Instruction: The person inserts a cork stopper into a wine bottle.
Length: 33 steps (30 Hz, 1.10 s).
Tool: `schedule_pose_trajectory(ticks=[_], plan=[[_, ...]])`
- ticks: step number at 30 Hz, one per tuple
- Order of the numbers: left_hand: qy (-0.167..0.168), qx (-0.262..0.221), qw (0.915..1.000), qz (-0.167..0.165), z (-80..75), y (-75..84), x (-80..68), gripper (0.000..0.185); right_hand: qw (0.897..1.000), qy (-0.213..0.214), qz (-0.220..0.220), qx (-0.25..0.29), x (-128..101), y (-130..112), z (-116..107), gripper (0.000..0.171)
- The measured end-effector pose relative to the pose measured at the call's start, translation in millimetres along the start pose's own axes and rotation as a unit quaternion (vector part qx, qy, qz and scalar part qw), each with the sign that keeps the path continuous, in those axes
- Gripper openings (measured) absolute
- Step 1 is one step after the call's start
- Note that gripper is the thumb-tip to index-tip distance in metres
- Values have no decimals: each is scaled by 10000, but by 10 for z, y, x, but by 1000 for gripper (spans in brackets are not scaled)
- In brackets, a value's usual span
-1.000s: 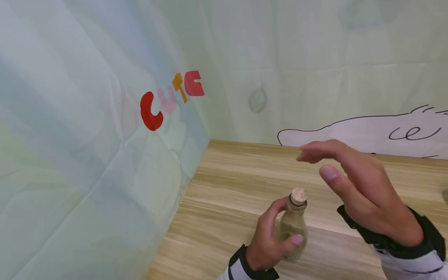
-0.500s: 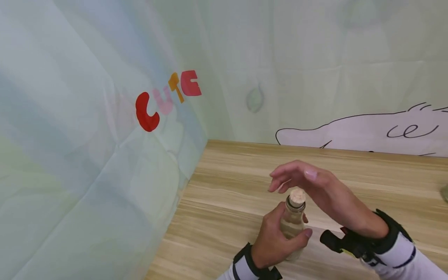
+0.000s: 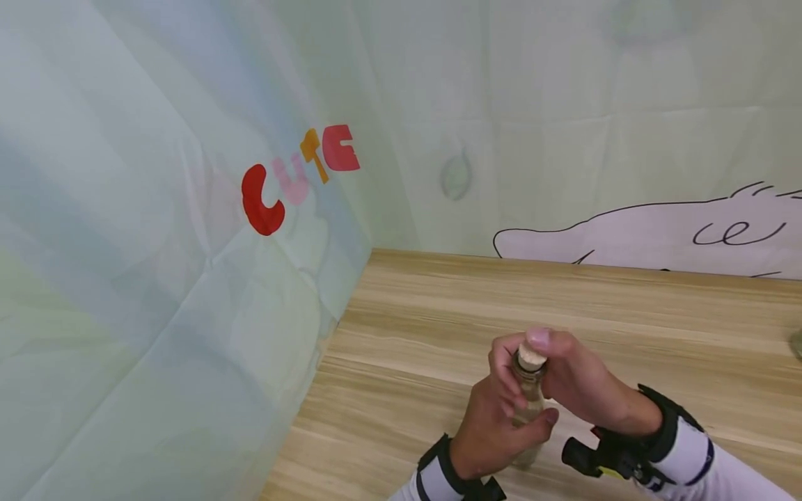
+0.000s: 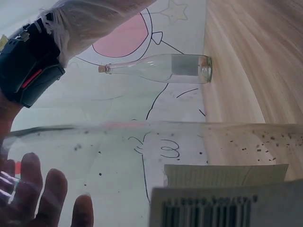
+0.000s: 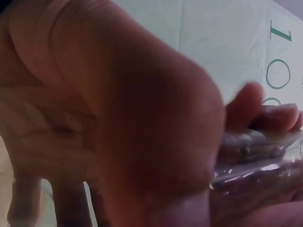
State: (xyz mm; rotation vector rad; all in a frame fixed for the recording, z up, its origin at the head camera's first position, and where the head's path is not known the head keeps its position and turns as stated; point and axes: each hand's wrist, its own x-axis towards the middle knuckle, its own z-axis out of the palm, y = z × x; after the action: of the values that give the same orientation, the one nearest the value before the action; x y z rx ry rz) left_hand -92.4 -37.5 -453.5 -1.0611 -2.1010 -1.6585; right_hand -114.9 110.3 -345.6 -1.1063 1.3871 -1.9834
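Note:
My left hand grips a clear glass bottle low around its body, thumb on the near side. The bottle stands upright above the wooden table, its mouth plugged with a pale cork. My right hand is at the top, its thumb against the cork and its fingers curled round the far side of the neck. In the left wrist view the bottle's glass fills the foreground, with a barcode label and dark specks. A blurred thumb hides much of the right wrist view, and glass shows beside it.
Another corked clear bottle stands upright on the table near the printed cloth. Only its edge shows at the head view's right border. Printed cloth walls the table at the left and back.
From above and to the right, my right hand has come down to the bottle's top and closed round its neck and cork. The left hand keeps its grip; the bottle has barely moved.

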Motion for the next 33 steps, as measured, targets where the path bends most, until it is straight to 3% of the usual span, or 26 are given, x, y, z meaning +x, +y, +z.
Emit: schedule_pose_trajectory(ticks=[7, 25, 33], plan=[[29, 53, 9999, 160, 5, 0, 5, 24, 9989, 80, -245, -397, 17, 49, 3, 47], [38, 151, 9994, 309, 6, -9, 17, 27, 9935, 74, -824, -776, 24, 112, -6, 49], [52, -102, 9995, 279, 3, 5, 30, 30, 9962, 59, -832, -252, -2, 212, -21, 59]])
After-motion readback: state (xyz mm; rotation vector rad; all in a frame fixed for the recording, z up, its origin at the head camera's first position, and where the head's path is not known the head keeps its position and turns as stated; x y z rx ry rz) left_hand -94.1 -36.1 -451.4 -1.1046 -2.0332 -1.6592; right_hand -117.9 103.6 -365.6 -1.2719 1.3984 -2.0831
